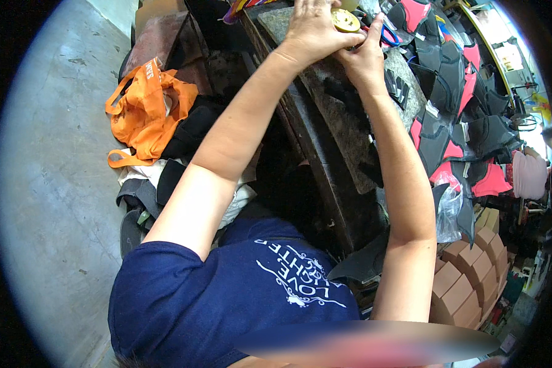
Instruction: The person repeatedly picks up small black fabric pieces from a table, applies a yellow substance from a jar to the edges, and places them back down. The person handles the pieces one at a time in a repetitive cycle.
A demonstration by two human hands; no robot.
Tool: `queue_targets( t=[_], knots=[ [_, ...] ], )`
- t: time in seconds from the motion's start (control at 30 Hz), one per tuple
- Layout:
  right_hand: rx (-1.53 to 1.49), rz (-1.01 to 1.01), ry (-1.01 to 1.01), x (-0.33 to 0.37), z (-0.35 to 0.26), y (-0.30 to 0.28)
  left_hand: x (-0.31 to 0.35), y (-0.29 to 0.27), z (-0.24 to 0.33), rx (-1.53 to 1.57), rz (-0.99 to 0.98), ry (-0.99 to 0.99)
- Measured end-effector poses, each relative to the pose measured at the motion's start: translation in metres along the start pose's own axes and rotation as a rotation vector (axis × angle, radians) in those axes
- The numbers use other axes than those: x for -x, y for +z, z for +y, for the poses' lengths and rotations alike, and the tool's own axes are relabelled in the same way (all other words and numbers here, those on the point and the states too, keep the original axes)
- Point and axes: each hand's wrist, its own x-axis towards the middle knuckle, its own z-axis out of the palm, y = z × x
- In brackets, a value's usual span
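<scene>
My left hand (313,29) and my right hand (365,60) are together at the top edge, over the grey work slab (325,92). Their thumbs come close to each other. The left fingers bend forward and are partly cut off by the frame edge. A round yellow object (345,21) with a pale face shows between the hands, right by my left thumb. Beside my right fingers lies a blue loop (390,37), like a scissor handle. Both hands look closed, but whatever they pinch is hidden.
Black and pink cut pieces (432,147) are piled along the right. Stacked brown blocks (466,276) stand at the lower right, below a clear plastic bag (449,211). To the left, an orange bag (144,116) rests on dark cloth. The bench's dark edge (313,159) runs beside my body.
</scene>
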Motion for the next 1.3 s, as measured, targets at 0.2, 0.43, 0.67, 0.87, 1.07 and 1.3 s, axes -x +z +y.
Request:
queue_targets(
  t=[0.2, 0.43, 0.67, 0.87, 1.07, 1.3],
  knots=[
    [-0.109, -0.051, -0.009, 0.001, -0.003, -0.004, 0.001, -0.018, -0.013, 0.434, -0.165, 0.095],
    [0.151, 0.039, 0.084, 0.015, -0.023, -0.006, -0.002, -0.019, 0.022, 0.188, 0.108, -0.166],
    [-0.369, -0.097, -0.083, 0.003, -0.022, -0.014, -0.001, 0.007, 0.001, 0.562, 0.201, -0.15],
    [-0.058, -0.308, -0.044, -0.03, -0.041, -0.073, 0.005, 0.02, -0.009, 0.895, 0.22, -0.204],
    [0.465, -0.295, -0.608, -0.051, -0.043, -0.072, 0.012, 0.011, 0.0, 1.047, 0.131, -0.253],
    [0.625, -0.405, -0.517, -0.056, -0.047, -0.057, 0.014, 0.001, 0.007, 0.91, 0.184, -0.161]
  ],
)
